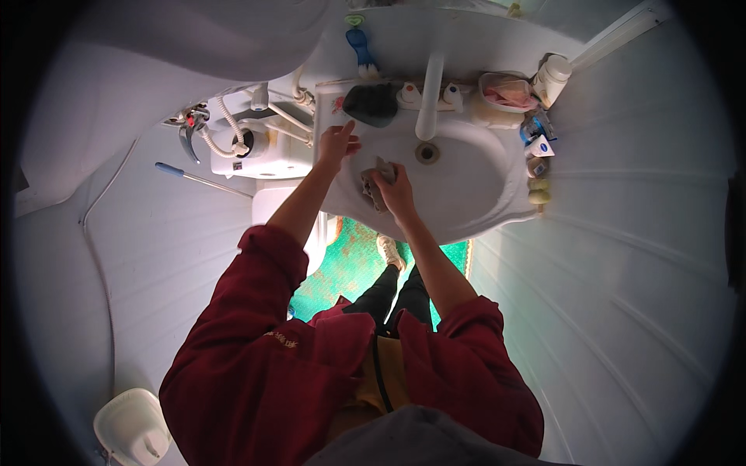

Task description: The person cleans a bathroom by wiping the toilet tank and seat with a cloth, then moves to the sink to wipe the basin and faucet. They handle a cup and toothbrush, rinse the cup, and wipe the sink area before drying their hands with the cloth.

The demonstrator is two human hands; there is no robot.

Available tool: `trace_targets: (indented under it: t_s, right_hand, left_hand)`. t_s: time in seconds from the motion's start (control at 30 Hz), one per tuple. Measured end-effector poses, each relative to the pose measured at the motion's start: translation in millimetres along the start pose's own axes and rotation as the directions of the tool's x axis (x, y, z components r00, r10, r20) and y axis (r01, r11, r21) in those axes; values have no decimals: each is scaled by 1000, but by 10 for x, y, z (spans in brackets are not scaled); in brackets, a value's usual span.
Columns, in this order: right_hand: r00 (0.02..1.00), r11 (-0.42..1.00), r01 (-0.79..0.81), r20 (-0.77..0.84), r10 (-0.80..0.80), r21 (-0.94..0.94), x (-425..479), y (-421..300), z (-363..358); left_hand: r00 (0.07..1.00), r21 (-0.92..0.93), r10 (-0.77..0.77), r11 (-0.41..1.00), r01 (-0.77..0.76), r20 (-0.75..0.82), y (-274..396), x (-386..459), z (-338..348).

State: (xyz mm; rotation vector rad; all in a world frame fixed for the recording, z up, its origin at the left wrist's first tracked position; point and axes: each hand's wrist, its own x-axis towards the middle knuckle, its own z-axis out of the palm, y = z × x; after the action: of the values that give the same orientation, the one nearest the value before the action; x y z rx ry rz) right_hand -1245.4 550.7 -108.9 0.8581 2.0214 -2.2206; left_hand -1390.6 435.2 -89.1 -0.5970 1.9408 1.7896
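Note:
My right hand point(396, 189) grips a crumpled grey-beige cloth point(375, 177) against the left front part of a white washbasin point(460, 198). My left hand point(340, 144) is at the basin's left rim, its fingers spread and nothing seen in them. Just beyond its fingertips lies a dark, rounded item point(372, 105) on the back left corner; what it is cannot be told. A white spout point(430, 99) reaches over the basin near the round drain point(427, 153). A tap handle with a red dot point(410, 95) and one with a blue dot point(451, 96) flank it.
A blue-handled brush point(360, 49) hangs behind the basin. Along the right rim stand a plastic tub point(504, 96), a white bottle point(553, 78), a tube point(540, 148) and other small items. Left are hoses, a shower mixer point(189, 128), a blue-tipped pole point(201, 178) and a toilet point(280, 201).

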Motion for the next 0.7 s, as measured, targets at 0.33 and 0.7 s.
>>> trace_targets:
  t_s: [0.33,0.7]
  right_hand:
    - [991,996,89,99,-90,6,173,-124,-262]
    - [598,244,577,200,-776,-779,1487,-399,595]
  left_hand:
    - [1000,23,-23,999,23,-14,-141,642,-365]
    - [988,295,-51,951,94,-149,101,-1087,-1800]
